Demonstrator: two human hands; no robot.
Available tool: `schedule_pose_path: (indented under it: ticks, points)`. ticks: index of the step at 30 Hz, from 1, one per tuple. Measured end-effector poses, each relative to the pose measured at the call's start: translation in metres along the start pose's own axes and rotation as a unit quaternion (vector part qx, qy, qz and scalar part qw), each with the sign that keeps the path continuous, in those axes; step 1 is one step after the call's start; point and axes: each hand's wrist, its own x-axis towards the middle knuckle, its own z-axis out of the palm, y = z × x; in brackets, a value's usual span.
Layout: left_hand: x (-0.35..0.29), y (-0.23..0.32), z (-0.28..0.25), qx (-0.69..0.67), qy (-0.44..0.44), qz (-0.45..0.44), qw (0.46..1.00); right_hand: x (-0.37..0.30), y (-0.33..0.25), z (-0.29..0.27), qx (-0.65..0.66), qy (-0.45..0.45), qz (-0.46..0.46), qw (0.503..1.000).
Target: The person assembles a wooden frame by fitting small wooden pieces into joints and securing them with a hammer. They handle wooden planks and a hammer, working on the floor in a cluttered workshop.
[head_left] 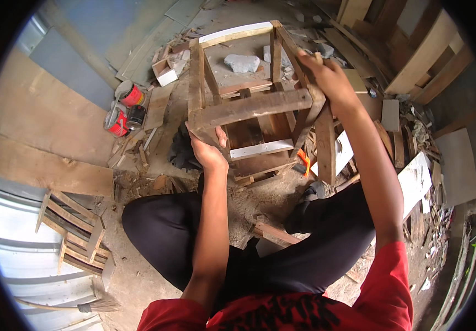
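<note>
In front of my knees, a wooden frame [251, 109] built of worn brown bars is held up and tilted between my hands. White strips line its far top bar and a lower near bar. My left hand [210, 149] grips its near left corner from below, thumb showing inside the frame. My right hand [329, 80] is wrapped round the upper right bar, fingers curled over the top. Beneath the frame lies more brown wood, partly hidden by it. An orange-handled tool [304, 161] lies on the ground just right of the frame, mostly hidden.
Red paint cans [130, 94] and a dark can [136, 116] stand at the left. Slatted wooden pieces [78, 231] and a broom [97, 305] lie lower left. Planks [436, 55] lean at the far right, above scattered scrap. A white stone block [242, 63] sits beyond the frame.
</note>
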Motion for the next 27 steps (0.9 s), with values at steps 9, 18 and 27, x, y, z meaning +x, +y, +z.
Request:
schedule_pose_path:
  ticks: [9, 18, 27]
  points:
    - [-0.008, -0.021, 0.022, 0.082, -0.066, -0.003, 0.994, -0.007, 0.044, -0.077, -0.074, 0.085, -0.105, 0.988]
    - [0.001, 0.012, 0.019, 0.028, -0.119, -0.075, 0.99, -0.054, 0.06, -0.099, -0.206, -0.006, 0.011, 0.978]
    - [0.011, 0.065, 0.015, 0.214, -0.369, -0.148, 0.892, -0.138, 0.053, -0.042, 0.093, -0.173, -0.242, 0.95]
